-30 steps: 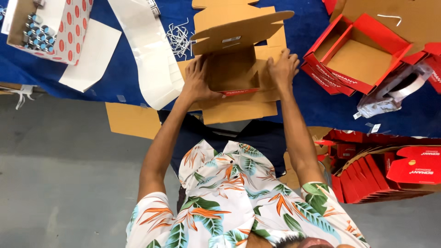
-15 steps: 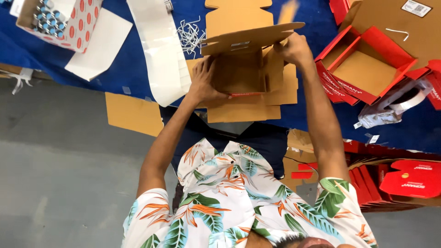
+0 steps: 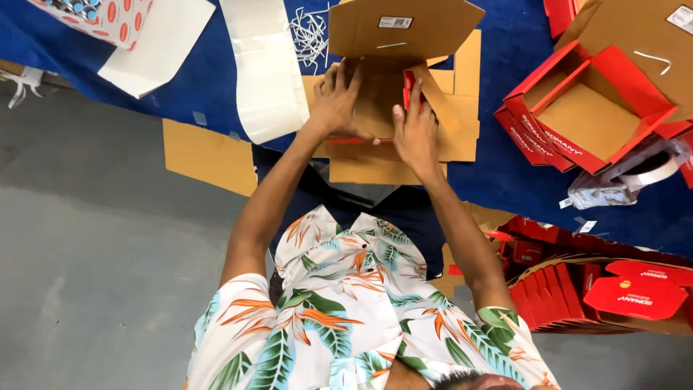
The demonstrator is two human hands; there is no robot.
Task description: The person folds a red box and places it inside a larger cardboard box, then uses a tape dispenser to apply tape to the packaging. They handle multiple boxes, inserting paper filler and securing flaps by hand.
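A blue-covered worktop [image 3: 216, 79] above a grey concrete floor [image 3: 86, 289] carries a spread of packing materials, seen from a camera looking down over a person in a leaf-print shirt [image 3: 346, 318]. At centre, the left hand [image 3: 336, 101] lies with fingers spread flat against the inner wall of a half-folded cardboard box [image 3: 390, 94], brown inside and red outside, while the right hand [image 3: 415, 133] presses a red-edged side flap inward with fingers close together; neither grip pinches anything, both simply push on panels. The box sits on the worktop directly ahead of the person, its lid flap standing open at the far side, resting on flat cardboard blanks [image 3: 462, 108]. Just left lies a long white sheet [image 3: 263, 65], with a tangle of white ties [image 3: 309, 29] beyond it and a patterned carton [image 3: 108, 14] at the corner. To the right stands a finished red box [image 3: 588, 108], open-topped, beside a roll of tape [image 3: 650, 170], and a stack of flat red blanks [image 3: 577, 289] waits lower right. The likely risk: if the flap is forced before its tab lines up, the board may crease or tear, and uneven pressure from the two hands could let the walls spring open.
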